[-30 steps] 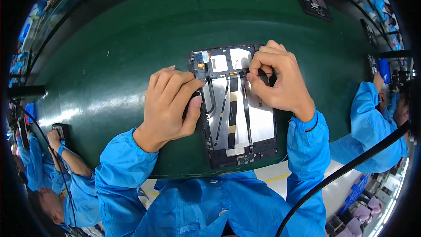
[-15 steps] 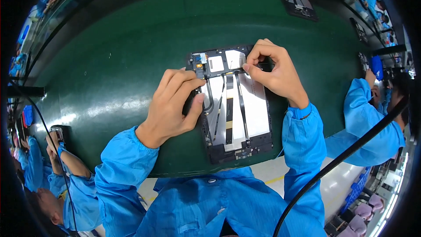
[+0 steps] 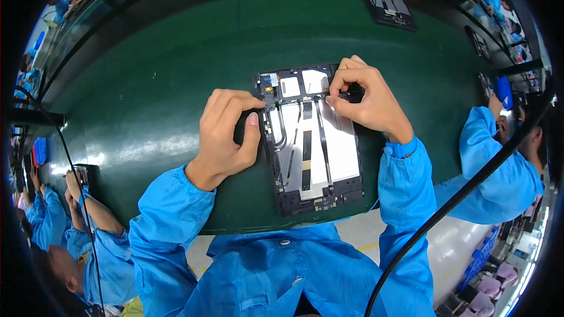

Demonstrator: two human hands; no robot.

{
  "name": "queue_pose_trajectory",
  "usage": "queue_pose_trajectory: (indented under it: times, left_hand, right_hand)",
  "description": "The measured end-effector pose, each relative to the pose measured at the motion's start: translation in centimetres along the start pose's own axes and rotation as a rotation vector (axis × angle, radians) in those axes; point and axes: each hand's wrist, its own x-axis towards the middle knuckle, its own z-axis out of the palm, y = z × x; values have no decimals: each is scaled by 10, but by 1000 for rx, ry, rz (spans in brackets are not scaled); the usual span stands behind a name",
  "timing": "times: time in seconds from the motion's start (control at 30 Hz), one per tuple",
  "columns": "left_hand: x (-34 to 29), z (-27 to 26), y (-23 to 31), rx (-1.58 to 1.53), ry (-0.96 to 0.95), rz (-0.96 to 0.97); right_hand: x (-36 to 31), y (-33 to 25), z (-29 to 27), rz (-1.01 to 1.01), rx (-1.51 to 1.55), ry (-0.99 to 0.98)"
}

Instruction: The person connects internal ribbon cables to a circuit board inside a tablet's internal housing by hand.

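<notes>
An opened tablet (image 3: 346, 149) lies on the green work surface in front of me, its black frame, silver panels, dark ribbon cables and small boards exposed. My left hand (image 3: 226, 135) is at its upper left edge, bent fingertips touching the frame and thumb standing apart, with nothing visible in its grasp. At the upper right part of the tablet, my right hand (image 3: 370, 97) is closed in a pinch, thumb and forefinger tips against the inside of the frame. Whatever lies between those fingertips is too small or hidden to make out.
Another opened tablet (image 3: 385, 0) lies at the far right of the green surface (image 3: 164, 123). Co-workers in blue sleeves (image 3: 479, 141) sit on both sides, handling devices. A thick black cable (image 3: 446, 217) crosses the lower right; a thin one (image 3: 73, 170) hangs at left.
My left hand has drawn back leftward from the tablet's face to its edge, the thumb now farther from the fingers. The right hand stays pinched at nearly the same spot.
</notes>
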Motion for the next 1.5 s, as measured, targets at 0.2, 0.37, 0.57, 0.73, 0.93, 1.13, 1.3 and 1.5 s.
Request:
queue_pose_trajectory:
  times: [0.2,0.37,0.57,0.73,0.93,1.13,1.3,1.5]
  left_hand:
    - [-1,-2,0,67,-26,31]
    - [4,-5,5,170,-205,148]
    - [21,6,4,245,-317,234]
    - [29,16,1,170,-365,219]
    - [28,23,26,59,-440,226]
    - [26,24,31,168,-414,298]
    - [27,26,35,108,-411,281]
    - [26,28,42,13,-470,261]
  right_hand:
    - [-1,-2,0,13,-22,8]
    - [0,-5,0,25,-57,30]
    - [-1,5,0,-35,8,39]
    - [0,7,-4,38,77,40]
    - [1,26,-8,147,155,19]
    - [2,31,-15,111,177,-50]
    - [1,33,-18,79,148,-62]
    - [-1,28,-20,129,135,-93]
